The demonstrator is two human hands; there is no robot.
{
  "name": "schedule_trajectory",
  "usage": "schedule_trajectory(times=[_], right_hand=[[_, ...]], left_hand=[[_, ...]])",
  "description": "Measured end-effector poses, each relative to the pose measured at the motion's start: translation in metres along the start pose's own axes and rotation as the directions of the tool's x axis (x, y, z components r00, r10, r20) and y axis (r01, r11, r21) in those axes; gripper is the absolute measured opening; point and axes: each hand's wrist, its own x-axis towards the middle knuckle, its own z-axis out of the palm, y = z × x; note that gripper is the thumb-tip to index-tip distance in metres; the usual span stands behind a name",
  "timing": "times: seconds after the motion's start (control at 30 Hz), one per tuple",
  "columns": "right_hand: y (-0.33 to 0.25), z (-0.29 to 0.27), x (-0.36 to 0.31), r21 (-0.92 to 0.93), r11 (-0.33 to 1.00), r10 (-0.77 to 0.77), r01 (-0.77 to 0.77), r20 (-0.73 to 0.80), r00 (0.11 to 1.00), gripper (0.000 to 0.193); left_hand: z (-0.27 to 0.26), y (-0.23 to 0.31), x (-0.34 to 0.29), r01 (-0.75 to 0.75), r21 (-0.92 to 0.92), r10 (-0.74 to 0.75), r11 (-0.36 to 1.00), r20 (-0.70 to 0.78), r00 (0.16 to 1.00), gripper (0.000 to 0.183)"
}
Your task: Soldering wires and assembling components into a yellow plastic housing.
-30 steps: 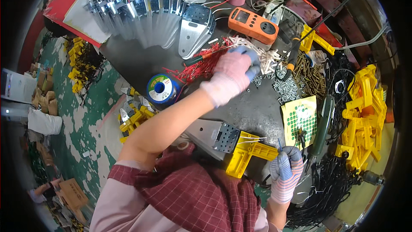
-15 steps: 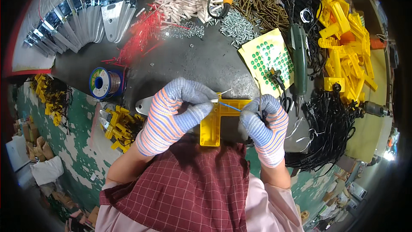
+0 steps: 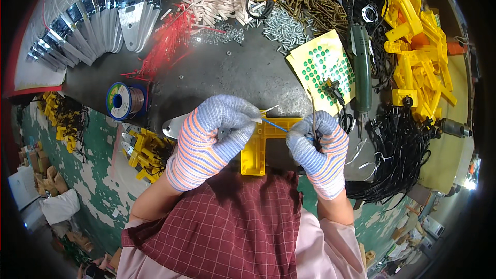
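Note:
My left hand (image 3: 212, 134), in a striped knit glove, pinches a small white sleeve (image 3: 257, 120) between thumb and forefinger. A thin bare wire end (image 3: 273, 108) sticks out past its fingertips. From the pinch, a blue wire (image 3: 275, 124) runs to my right hand (image 3: 318, 147), gloved alike, whose fingers are closed on it. A thin dark stick-like piece (image 3: 313, 111) rises from the right fingers; its kind is unclear. Under both hands lies a yellow plastic housing (image 3: 253, 157), open side up, with a long compartment toward me and an arm to the right.
Beyond the hands lie red wires (image 3: 168, 46), white sleeves (image 3: 217, 8), silver screws (image 3: 287, 28) and bronze screws (image 3: 320, 8). A solder spool (image 3: 120, 101) stands left. Right are a sticker sheet (image 3: 318, 64), a green power tool (image 3: 360, 72), yellow housings (image 3: 416, 67) and black cords (image 3: 395, 160).
My right hand has shifted slightly left, toward my left hand, and the visible stretch of blue wire is a little shorter. Both grips stay closed.

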Motion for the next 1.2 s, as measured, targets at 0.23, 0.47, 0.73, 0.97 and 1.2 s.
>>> schedule_trajectory(times=[0.23, 0.47, 0.73, 0.97, 1.2], right_hand=[[-0.005, -0.006, 0.004, -0.026, 1.0, 0.02, -0.017, 0.137, 0.99, 0.011], [-0.004, 0.003, 0.018, -0.114, 0.992, -0.013, 0.045, 0.271, 0.962, 0.017], [0.018, 0.016, 0.003, -0.178, 0.962, -0.203, 0.206, 0.04, 0.978, 0.018], [0.015, 0.015, -0.01, 0.093, 0.994, -0.057, 0.064, -0.07, 0.996, 0.008], [0.019, 0.024, -0.01, 0.073, 0.983, -0.161, 0.167, -0.087, 0.983, 0.021]], left_hand=[[-0.005, 0.0, 0.007, -0.145, 0.147, 0.144, 0.979, 0.012, 0.989, 0.02], [-0.004, 0.003, 0.01, -0.254, 0.33, 0.219, 0.909, 0.14, 0.965, 0.018], [0.019, 0.028, 0.006, -0.567, 0.523, 0.387, 0.637, 0.418, 0.822, 0.019], [0.003, 0.021, 0.019, -0.054, 0.205, 0.055, 0.977, 0.0, 0.998, 0.024], [0.02, 0.017, 0.018, 0.183, -0.125, -0.181, 0.975, 0.025, 0.983, 0.023]])
